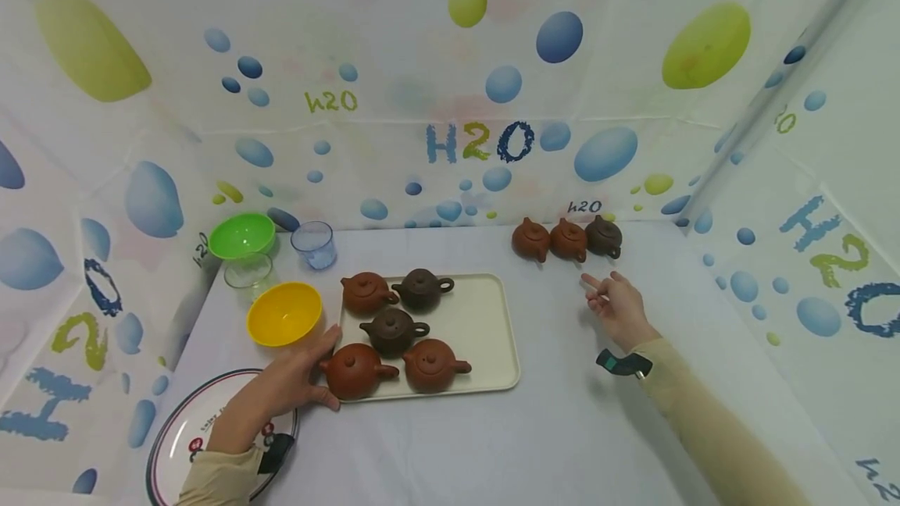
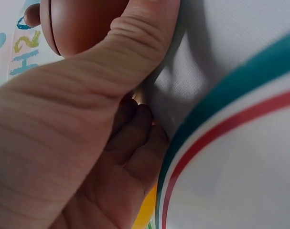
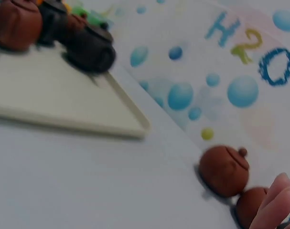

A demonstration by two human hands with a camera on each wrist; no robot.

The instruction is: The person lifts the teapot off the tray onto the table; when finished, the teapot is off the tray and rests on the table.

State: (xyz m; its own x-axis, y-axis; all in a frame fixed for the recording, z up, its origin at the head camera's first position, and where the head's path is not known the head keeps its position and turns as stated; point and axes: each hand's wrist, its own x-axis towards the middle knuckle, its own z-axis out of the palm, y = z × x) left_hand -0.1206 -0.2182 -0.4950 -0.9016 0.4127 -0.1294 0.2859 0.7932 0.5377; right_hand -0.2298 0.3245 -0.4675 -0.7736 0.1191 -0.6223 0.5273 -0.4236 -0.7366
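Head view: our left hand (image 1: pixel 295 381) curls its grip on the front-left teapot (image 1: pixel 355 371) at the tray (image 1: pixel 492 318) edge; right hand (image 1: pixel 619 304) spread, empty, nr three pots (image 1: pixel 568 239) at the back.

L wrist: thumb (image 2: pixel 135 38) against pot, plate (image 2: pixel 240 157) rim close.

R wrist: open counter (image 3: pixel 87 181) btwn tray & pots; next move probably lift clear of the rim.

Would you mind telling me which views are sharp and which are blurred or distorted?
Head view: sharp, evenly lit, wide-angle bend at the edges, cream rectangular tray clear. Left wrist view: left hand fills the frame, soft. Right wrist view: blurred throughout, round brown clay teapot smeared.
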